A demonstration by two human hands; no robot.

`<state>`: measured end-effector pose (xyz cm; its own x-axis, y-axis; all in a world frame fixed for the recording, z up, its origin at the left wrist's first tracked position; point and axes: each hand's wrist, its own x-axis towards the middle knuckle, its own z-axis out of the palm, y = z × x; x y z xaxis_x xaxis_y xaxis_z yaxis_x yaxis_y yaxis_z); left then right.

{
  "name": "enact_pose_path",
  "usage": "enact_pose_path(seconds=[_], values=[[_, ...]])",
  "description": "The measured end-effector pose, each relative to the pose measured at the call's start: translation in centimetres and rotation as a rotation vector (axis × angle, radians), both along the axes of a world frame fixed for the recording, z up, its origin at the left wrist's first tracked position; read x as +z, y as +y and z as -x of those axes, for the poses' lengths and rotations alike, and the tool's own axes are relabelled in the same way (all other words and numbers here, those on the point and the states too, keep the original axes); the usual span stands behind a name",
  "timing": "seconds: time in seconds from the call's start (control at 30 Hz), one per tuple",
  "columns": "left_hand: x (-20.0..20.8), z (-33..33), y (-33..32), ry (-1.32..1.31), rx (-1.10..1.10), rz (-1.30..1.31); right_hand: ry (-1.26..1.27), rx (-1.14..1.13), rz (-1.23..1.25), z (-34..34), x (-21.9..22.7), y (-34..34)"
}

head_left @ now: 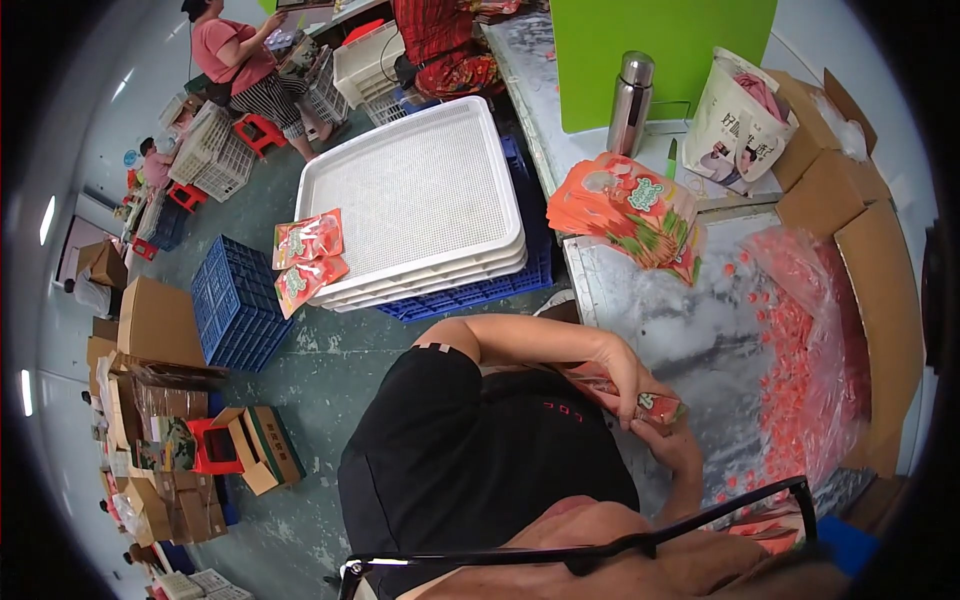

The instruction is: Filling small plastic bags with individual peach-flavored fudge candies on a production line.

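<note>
My left hand (pixel 630 385) has its fingers closed on the top of a small red printed pouch (pixel 660 407), held close in front of my body at the table edge. My right hand (pixel 674 442) grips the same pouch from below, its fingers partly hidden. Farther along the table (pixel 680 325) lies a fanned stack of flat orange-red printed pouches (pixel 625 205). To the right of my hands, many small red pieces (pixel 785 375) are spread over the tabletop, beside a clear pinkish plastic bag (pixel 825 330).
Stacked white mesh trays (pixel 410 200) stand on a blue crate, with two filled pouches (pixel 310 240) on their corner. A steel flask (pixel 631 105), a tote bag (pixel 738 125) and cardboard (pixel 880 330) border the table. Blue crates (pixel 240 300) and boxes (pixel 160 330) stand left; co-workers (pixel 235 55) are beyond.
</note>
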<state>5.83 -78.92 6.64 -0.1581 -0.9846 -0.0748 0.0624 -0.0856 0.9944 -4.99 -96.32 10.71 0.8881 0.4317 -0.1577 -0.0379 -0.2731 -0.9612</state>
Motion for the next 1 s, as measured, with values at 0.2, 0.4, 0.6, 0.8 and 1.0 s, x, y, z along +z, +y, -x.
enact_pose_path(seconds=[0.2, 0.4, 0.6, 0.8, 1.0], values=[[-1.4, 0.4, 0.9, 0.251, 0.207, -0.109, 0.04, 0.065, 0.279, -2.4, -3.0, -5.5], [-1.7, 0.2, 3.1, 0.127, 0.536, 0.03, -0.39, -0.738, 0.438, -8.9, -9.2, -16.4], [-1.2, 1.1, 5.0, 0.278, 0.695, 0.09, -0.327, -0.976, 1.762, -14.8, -6.7, -25.8], [-1.1, 2.0, 5.1, 0.292, 0.759, 0.047, -0.526, -0.941, 1.43, -18.3, -15.8, -33.6], [-0.4, 1.9, 4.8, 0.308, 0.737, 0.072, -0.517, -0.663, 1.57, -12.8, -13.5, -24.7]])
